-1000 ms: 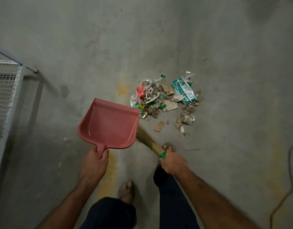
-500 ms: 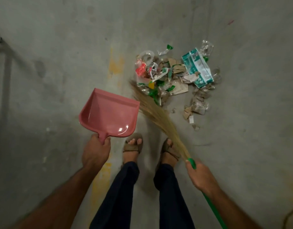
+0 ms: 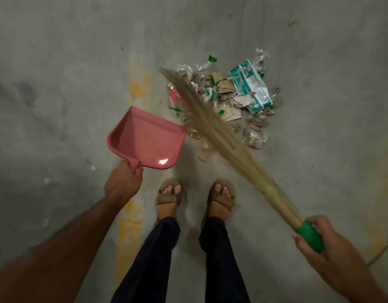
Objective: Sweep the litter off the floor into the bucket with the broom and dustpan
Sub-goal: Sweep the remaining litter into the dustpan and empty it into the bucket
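A heap of litter (image 3: 236,99), made of torn cardboard, clear plastic and a green-and-white packet, lies on the concrete floor ahead of my feet. My left hand (image 3: 123,182) grips the short handle of a pink dustpan (image 3: 147,142), whose mouth faces the heap from the left. My right hand (image 3: 322,243) grips the green handle of a straw broom (image 3: 212,125). The broom's bristles slant up-left across the left side of the heap. No bucket is in view.
My two sandalled feet (image 3: 195,193) stand just behind the heap and dustpan. A worn yellow line (image 3: 131,215) runs along the grey floor on the left. Bare concrete surrounds the heap on all sides.
The broom swung out from behind the dustpan and now lies over the litter's left side. My right hand moved right and back. The dustpan stays beside the heap.
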